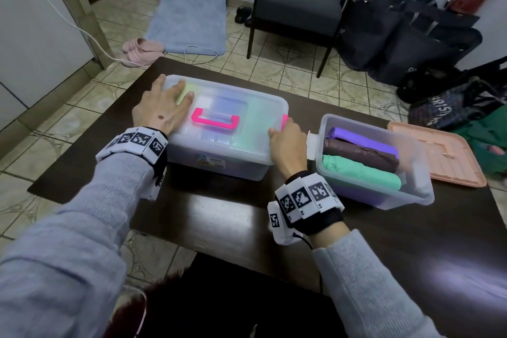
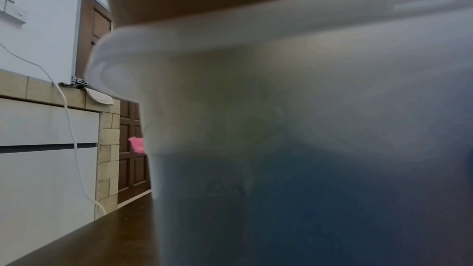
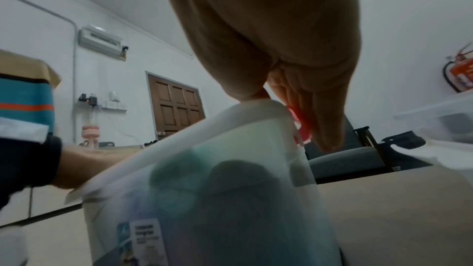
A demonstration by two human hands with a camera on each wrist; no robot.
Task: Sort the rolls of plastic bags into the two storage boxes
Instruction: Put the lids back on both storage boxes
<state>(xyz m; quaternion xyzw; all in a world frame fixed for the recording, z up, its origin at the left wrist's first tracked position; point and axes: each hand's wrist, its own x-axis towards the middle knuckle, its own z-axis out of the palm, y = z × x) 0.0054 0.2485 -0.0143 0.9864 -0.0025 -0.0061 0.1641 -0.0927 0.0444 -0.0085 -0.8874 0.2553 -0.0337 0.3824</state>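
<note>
Flatly, both hands (image 1: pixel 164 112) press the translucent, rounded-rectangular lid (image 1: pixel 247 107)

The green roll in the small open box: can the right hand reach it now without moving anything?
Probably yes. The small box has no lid on, the green roll lies on top near the front, and the right hand is just beside it at the big box's pink latch.
</note>
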